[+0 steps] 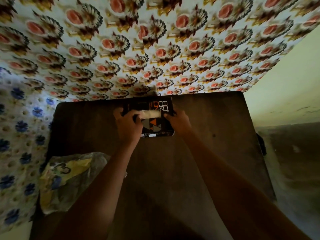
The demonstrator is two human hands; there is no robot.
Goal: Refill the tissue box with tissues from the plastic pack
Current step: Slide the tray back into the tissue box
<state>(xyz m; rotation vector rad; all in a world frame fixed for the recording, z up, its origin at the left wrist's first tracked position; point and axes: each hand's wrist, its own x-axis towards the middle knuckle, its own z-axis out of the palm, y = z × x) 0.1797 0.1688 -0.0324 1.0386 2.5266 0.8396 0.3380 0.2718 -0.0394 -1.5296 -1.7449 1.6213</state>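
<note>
Your hands are both on the tissue box (152, 116), which lies flat at the far edge of the desk (216, 153), against the flowered wall covering (155, 40). Your left hand (127, 123) grasps the box's left end, fingers curled over its top, fingertips at the left of the white tissues (152, 114) that show in the box's top slot. Your right hand (178, 121) grips the box's right end, thumb lying on the top face just right of the tissues. Nearer to you than the box and well to its left, the crumpled plastic pack (69, 177), yellow and blue in print, rests on the desk's left edge, apart from both hands.
</note>
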